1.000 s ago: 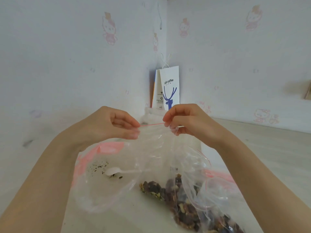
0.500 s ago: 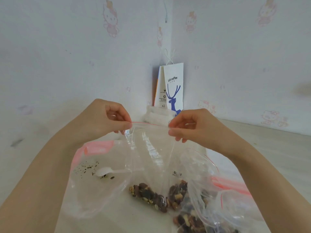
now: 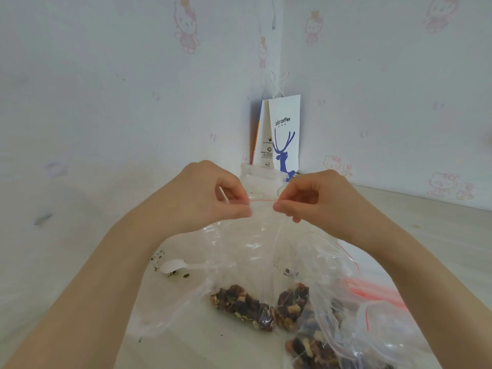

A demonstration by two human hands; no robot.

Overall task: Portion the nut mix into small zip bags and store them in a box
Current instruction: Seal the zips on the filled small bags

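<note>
1. The left hand (image 3: pixel 213 194) is pinching the top edge of a small zip bag (image 3: pixel 253 235) between thumb and forefinger. Its other fingers are curling in towards the palm.
2. The right hand (image 3: pixel 315 199) is pinching the same edge from the 3 o'clock side, thumb and forefinger closing on the plastic.
3. The two sets of fingertips are sitting near each other. A short stretch of the red zip strip (image 3: pixel 262 200) is showing taut between them.
4. The small zip bag is hanging from both hands towards 6 o'clock, clear and creased, above the table (image 3: pixel 439 235).
5. Dark nut mix (image 3: pixel 241 306) is lying in clumps inside clear plastic at 6 o'clock of the hands. I cannot tell whether the nearest clump is sitting in the held bag or in another.
6. More of the mix is filling a large bag (image 3: pixel 346 328), which is slumping on the table at 5 o'clock.
7. A white spoon (image 3: pixel 173 265) is lying at 8 o'clock of the hands, bowl pointing to 9 o'clock. Its handle is running under the plastic, and dark crumbs (image 3: pixel 159 255) are scattered around the bowl.
8. A stack of zip bags (image 3: pixel 372 291) with red strips is lying at 4 o'clock, partly behind the large bag.
9. A paper bag (image 3: pixel 285 134) printed with a blue deer is standing at 12 o'clock, leaning into the corner of the wall (image 3: pixel 106 89).
</note>
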